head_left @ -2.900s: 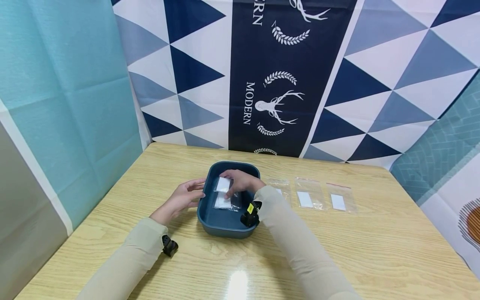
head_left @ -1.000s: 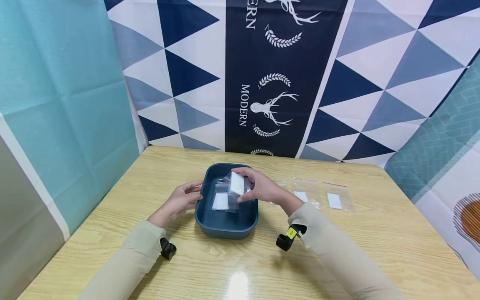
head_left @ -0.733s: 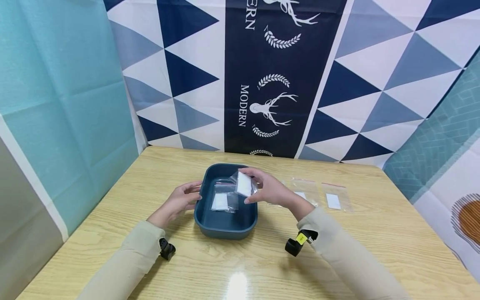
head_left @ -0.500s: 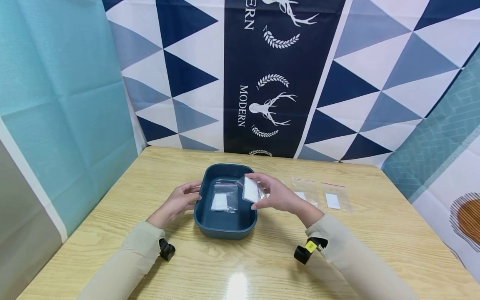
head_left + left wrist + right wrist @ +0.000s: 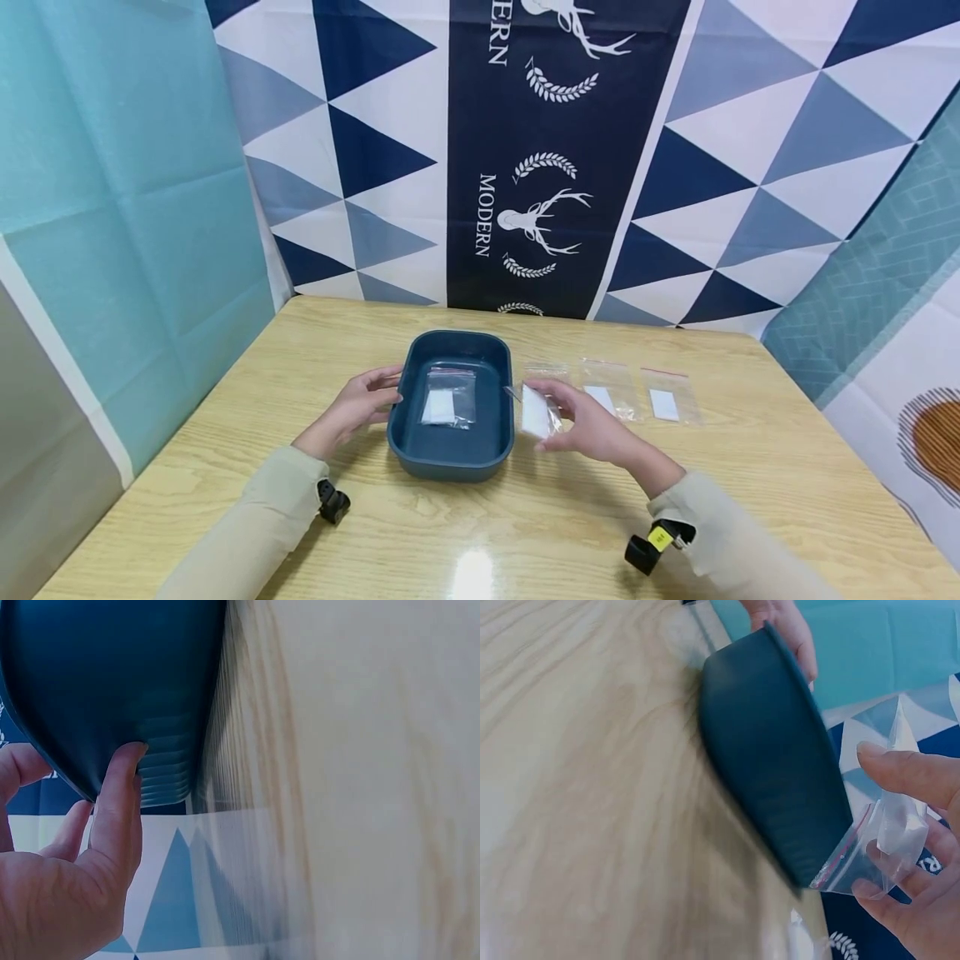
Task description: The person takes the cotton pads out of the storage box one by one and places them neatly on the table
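Note:
A dark blue bin (image 5: 450,472) stands on the table. My left hand (image 5: 358,408) rests against its left side, fingertips touching the outer wall in the left wrist view. Just right of the bin, my right hand (image 5: 585,425) pinches a clear zip bag (image 5: 889,832) with a white card (image 5: 534,412) inside, between thumb and fingers. A similar zip bag (image 5: 463,400) with white contents lies on the bin's floor. Beyond and right of the right hand, zip bags lie in a row: one (image 5: 546,370) partly hidden by the hand, a middle one (image 5: 622,392) and a far right one (image 5: 684,400).
The wooden table (image 5: 360,533) extends round the bin on every side. A patterned cloth (image 5: 405,200) hangs along its back edge, and a teal cloth (image 5: 135,208) hangs at the left.
My right hand has lifted a zip bag out of the bin and carried it right, past the bin's right rim, toward the table. My left hand stays at the bin's left side.

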Action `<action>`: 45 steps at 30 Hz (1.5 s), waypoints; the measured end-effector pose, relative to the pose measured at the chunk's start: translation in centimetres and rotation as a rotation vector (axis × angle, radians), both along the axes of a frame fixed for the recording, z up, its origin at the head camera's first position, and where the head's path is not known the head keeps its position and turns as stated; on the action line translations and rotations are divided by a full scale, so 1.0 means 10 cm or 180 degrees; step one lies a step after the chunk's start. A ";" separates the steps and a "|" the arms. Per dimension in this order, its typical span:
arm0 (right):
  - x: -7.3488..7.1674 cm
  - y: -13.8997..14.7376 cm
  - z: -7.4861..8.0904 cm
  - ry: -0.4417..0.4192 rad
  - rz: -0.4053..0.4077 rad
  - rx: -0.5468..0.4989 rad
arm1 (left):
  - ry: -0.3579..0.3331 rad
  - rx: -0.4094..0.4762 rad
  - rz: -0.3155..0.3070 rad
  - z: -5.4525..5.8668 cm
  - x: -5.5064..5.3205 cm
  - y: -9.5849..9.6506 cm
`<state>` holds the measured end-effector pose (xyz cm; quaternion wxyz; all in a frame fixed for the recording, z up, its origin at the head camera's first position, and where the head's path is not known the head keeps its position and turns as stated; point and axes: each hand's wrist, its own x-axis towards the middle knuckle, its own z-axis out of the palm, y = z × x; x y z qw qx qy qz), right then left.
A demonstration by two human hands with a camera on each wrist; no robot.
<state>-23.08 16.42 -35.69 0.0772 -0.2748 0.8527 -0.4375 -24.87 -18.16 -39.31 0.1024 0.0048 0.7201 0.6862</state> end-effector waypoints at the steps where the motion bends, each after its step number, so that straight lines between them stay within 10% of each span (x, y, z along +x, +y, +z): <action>1: 0.01 0.02 -0.03 0.0007 -0.0015 0.0010 | -0.0001 0.0013 -0.0003 0.00 0.00 0.00; 16: 0.15 0.25 -0.18 0.0241 -0.0088 0.0514 | -0.0015 0.0040 -0.0029 -0.01 -0.01 -0.01; 45: 0.27 0.39 -0.41 0.0122 0.0739 0.0529 | -0.0024 0.0051 -0.0009 -0.02 -0.02 -0.01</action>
